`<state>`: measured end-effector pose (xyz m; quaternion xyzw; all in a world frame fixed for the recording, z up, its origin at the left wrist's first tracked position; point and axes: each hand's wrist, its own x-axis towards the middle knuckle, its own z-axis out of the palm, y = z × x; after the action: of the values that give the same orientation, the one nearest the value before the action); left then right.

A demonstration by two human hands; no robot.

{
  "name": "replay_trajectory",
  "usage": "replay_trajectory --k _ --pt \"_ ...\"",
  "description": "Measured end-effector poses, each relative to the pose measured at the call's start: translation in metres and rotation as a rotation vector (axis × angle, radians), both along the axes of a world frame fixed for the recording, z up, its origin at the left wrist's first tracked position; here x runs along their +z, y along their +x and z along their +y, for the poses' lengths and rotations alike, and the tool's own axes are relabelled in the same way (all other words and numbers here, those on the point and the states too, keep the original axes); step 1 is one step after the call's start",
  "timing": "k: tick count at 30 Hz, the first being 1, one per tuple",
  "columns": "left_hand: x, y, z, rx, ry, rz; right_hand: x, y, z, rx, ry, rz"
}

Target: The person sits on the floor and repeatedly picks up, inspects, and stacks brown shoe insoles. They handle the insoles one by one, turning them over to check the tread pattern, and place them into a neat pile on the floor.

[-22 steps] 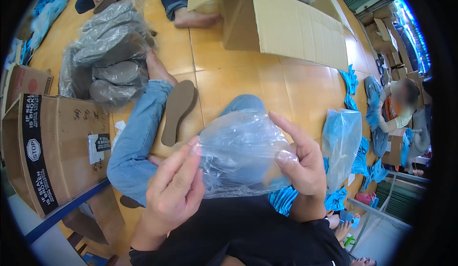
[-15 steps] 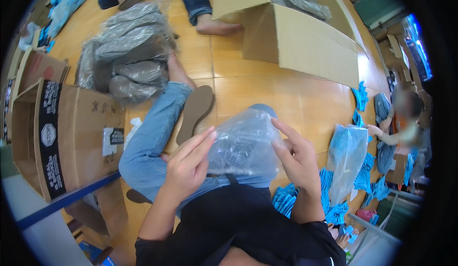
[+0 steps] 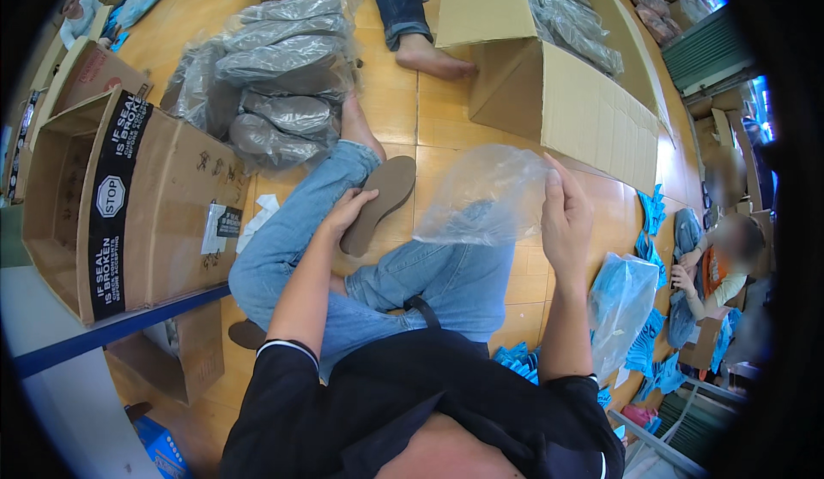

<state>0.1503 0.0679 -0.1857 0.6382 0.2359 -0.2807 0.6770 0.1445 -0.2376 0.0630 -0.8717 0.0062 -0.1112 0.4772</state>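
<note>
A grey-brown shoe sole (image 3: 391,190) lies slanted beside my bent left leg. My left hand (image 3: 345,211) is closed on its left edge, the thumb over the upper face. Out to the right, my right hand (image 3: 566,220) pinches the edge of a transparent plastic bag (image 3: 476,197) between thumb and fingers. The bag hangs loosely above my right shin and looks flat. Beyond my left foot rests a pile of similar soles wrapped in plastic (image 3: 287,67).
An open cardboard box (image 3: 592,110) with bagged soles stands far right; a taped carton (image 3: 172,213) is at left. Blue pieces (image 3: 648,342) and a filled plastic bag (image 3: 620,307) lie right. Other people sit ahead, including one in jeans (image 3: 395,3), and at right.
My left hand has left the plastic bag and moved forward onto the sole. My right hand has lifted the bag up and to the right. The whole view has shifted slightly.
</note>
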Motion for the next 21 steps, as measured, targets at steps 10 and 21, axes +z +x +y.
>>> replay_trajectory --k 10,21 --pt "-0.021 0.015 -0.017 0.031 -0.030 0.022 -0.051 0.017 -0.017 -0.046 0.106 0.177" --pt "-0.016 -0.006 -0.056 0.052 0.113 -0.215 -0.048 -0.016 -0.047 -0.133 0.285 0.185"
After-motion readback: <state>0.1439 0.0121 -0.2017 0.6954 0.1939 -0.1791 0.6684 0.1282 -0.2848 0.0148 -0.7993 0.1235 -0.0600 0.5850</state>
